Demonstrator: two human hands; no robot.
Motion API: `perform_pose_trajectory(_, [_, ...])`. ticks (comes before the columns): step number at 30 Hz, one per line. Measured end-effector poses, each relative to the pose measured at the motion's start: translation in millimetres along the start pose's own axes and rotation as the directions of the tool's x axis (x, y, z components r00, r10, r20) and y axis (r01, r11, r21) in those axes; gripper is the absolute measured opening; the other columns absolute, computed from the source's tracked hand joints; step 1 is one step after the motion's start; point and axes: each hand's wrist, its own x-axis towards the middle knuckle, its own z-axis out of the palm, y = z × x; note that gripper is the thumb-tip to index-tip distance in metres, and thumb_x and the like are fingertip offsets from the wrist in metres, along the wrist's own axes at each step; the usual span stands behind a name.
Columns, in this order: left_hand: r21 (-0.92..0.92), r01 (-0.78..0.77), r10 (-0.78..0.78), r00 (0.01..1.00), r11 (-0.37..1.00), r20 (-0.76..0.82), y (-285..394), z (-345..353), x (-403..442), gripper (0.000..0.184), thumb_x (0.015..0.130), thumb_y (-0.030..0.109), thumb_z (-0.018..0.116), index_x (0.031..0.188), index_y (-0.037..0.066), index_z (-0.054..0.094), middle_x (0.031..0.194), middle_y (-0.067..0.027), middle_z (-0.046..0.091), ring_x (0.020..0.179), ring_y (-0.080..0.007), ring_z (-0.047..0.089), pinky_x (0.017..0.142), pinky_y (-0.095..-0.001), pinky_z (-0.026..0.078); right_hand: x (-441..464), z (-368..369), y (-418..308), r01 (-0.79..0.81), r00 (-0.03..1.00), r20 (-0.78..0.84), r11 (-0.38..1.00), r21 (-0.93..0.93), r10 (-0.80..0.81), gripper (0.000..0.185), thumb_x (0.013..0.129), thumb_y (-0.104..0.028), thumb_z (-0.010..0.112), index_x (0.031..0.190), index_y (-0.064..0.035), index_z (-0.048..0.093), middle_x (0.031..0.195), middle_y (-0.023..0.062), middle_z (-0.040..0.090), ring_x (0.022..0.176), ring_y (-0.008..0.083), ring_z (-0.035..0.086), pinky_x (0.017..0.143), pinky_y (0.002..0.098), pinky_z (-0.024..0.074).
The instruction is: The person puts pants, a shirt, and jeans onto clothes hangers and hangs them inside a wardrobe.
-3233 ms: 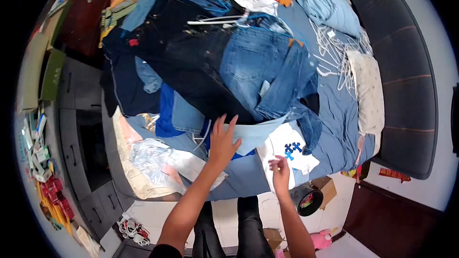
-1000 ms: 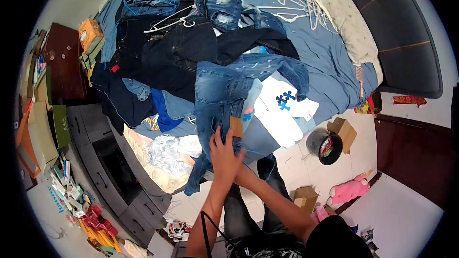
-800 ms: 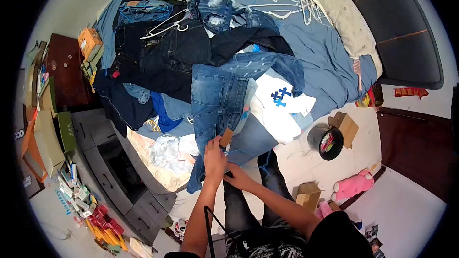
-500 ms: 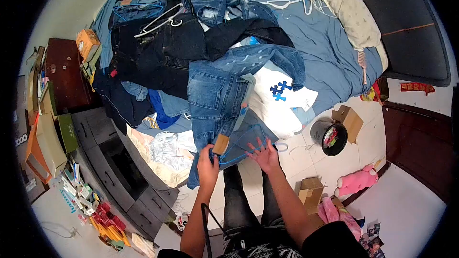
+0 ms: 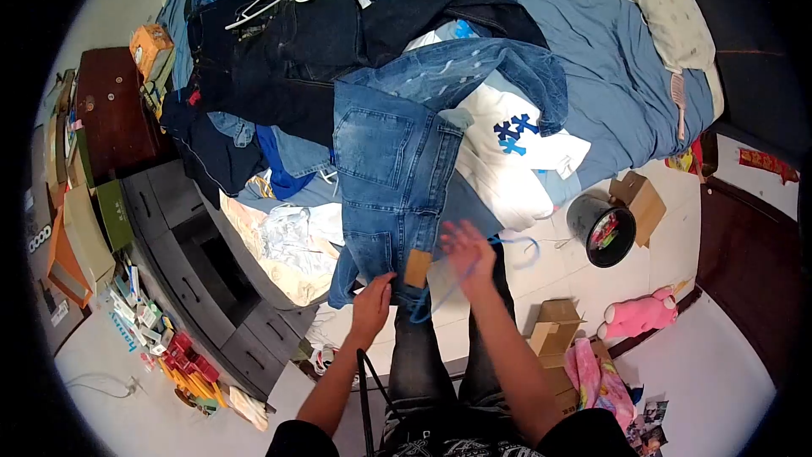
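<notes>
A pair of blue jeans [image 5: 372, 156] lies across the clothes pile, its waist end hanging toward me with a brown patch [image 5: 417, 268]. My left hand [image 5: 370, 309] is closed on the edge of the waistband. A thin blue hanger [image 5: 523, 241] slants across beside the waist, blurred, its hook end pointing right; its other end passes near the waistband. My right hand [image 5: 470, 261] is over the hanger, blurred, with fingers apart; whether it touches the hanger I cannot tell. Beyond it lies a white garment with blue crosses [image 5: 486, 148].
Black trousers [image 5: 279, 76] and a white hanger [image 5: 275, 0] lie on the bed [image 5: 617, 68]. A black bin [image 5: 611, 237] and open cardboard boxes [image 5: 556, 326] stand on the floor at right, near a pink plush toy [image 5: 640, 315]. Grey drawers [image 5: 190, 283] stand at left.
The jeans' waist now lies flatter and wider, with the patch further right. The blue hanger has shifted right and away from the jeans' legs. My view has moved slightly.
</notes>
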Motion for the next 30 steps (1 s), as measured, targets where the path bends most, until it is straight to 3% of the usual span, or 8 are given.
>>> perform_pose_trajectory(2, [0.043, -0.068, 0.065, 0.995, 0.997, 0.077, -7, -5, 11, 0.02, 0.095, 0.018, 0.052, 0.108, 0.005, 0.061, 0.096, -0.0168, 0.067, 0.086, -0.0332, 0.067, 0.074, -0.0409, 0.054, -23, 13, -54, 0.232, 0.972, 0.131, 0.858, -0.459, -0.193, 0.067, 0.085, -0.036, 0.056, 0.141, -0.002, 0.04, 0.135, 0.0258, 0.051, 0.103, 0.0291, 0.061, 0.088, 0.0376, 0.0479])
perform_pose_trajectory(4, [0.41, -0.223, 0.059, 0.925, 0.884, 0.377, -9, -3, 39, 0.014, 0.092, 0.02, 0.055, 0.098, 0.009, 0.063, 0.079, -0.0147, 0.067, 0.068, -0.0339, 0.066, 0.059, -0.0445, 0.054, -31, 3, -103, 0.36, 0.922, 0.299, 0.823, -0.44, -0.244, 0.069, 0.088, -0.038, 0.053, 0.143, -0.0008, 0.036, 0.136, 0.0268, 0.049, 0.102, 0.0286, 0.062, 0.09, 0.0363, 0.048])
perform_pose_trajectory(6, [0.345, -0.336, 0.243, 0.927, 0.876, 0.285, -7, 5, 75, 0.011, 0.086, 0.019, 0.059, 0.085, 0.008, 0.06, 0.071, -0.0153, 0.064, 0.062, -0.0358, 0.064, 0.054, -0.0468, 0.051, -30, 3, -148, 0.318, 0.923, 0.329, 0.878, -0.358, -0.2, 0.068, 0.089, -0.039, 0.051, 0.142, 0.0002, 0.037, 0.136, 0.0274, 0.049, 0.102, 0.0277, 0.062, 0.092, 0.0359, 0.0474])
perform_pose_trajectory(9, [0.319, -0.396, 0.398, 0.915, 0.861, 0.063, 42, 16, 149, 0.01, 0.084, 0.016, 0.059, 0.081, 0.006, 0.057, 0.07, -0.0164, 0.06, 0.066, -0.0363, 0.061, 0.061, -0.0482, 0.049, -25, 29, -185, 0.252, 0.945, 0.301, 0.868, -0.427, -0.126, 0.068, 0.093, -0.043, 0.044, 0.141, 0.0055, 0.037, 0.135, 0.0284, 0.049, 0.098, 0.0278, 0.062, 0.091, 0.0351, 0.0475])
perform_pose_trajectory(13, [0.422, -0.428, 0.53, 0.834, 0.799, -0.156, 109, 29, 250, 0.017, 0.085, 0.012, 0.062, 0.101, 0.006, 0.061, 0.099, -0.0136, 0.064, 0.09, -0.0327, 0.061, 0.073, -0.0421, 0.049, 8, 58, -189, 0.092, 0.936, 0.336, 0.851, -0.516, 0.103, 0.074, 0.097, -0.052, 0.04, 0.138, 0.0094, 0.039, 0.13, 0.0285, 0.053, 0.094, 0.0282, 0.063, 0.087, 0.0347, 0.0481])
perform_pose_trajectory(19, [0.565, -0.412, 0.537, 0.841, 0.715, -0.068, 104, 79, 352, 0.036, 0.084, 0.015, 0.065, 0.119, 0.007, 0.061, 0.116, -0.0124, 0.061, 0.109, -0.0301, 0.056, 0.091, -0.0408, 0.046, 66, 71, -163, -0.102, 0.925, 0.273, 0.863, -0.494, 0.266, 0.085, 0.093, -0.065, 0.042, 0.133, 0.0099, 0.044, 0.122, 0.0264, 0.059, 0.088, 0.0255, 0.062, 0.081, 0.0343, 0.048])
perform_pose_trajectory(25, [0.308, -0.273, 0.268, 0.962, 0.911, 0.058, 76, 84, 396, 0.029, 0.085, 0.012, 0.064, 0.113, 0.005, 0.064, 0.12, -0.0131, 0.06, 0.114, -0.0351, 0.054, 0.099, -0.0427, 0.043, 99, 64, -165, -0.09, 0.93, 0.265, 0.859, -0.505, 0.254, 0.086, 0.093, -0.065, 0.041, 0.132, 0.0105, 0.046, 0.122, 0.0231, 0.06, 0.091, 0.0238, 0.061, 0.084, 0.0316, 0.0476])
perform_pose_trajectory(30, [0.18, -0.521, 0.522, 0.852, 0.834, 0.047, 54, 66, 388, 0.031, 0.082, 0.009, 0.066, 0.113, 0.009, 0.064, 0.116, -0.0122, 0.062, 0.116, -0.0334, 0.054, 0.099, -0.0421, 0.042, 109, 56, -168, -0.118, 0.936, 0.222, 0.836, -0.535, 0.274, 0.082, 0.094, -0.063, 0.042, 0.129, 0.0103, 0.049, 0.121, 0.023, 0.061, 0.092, 0.0248, 0.062, 0.085, 0.032, 0.0478])
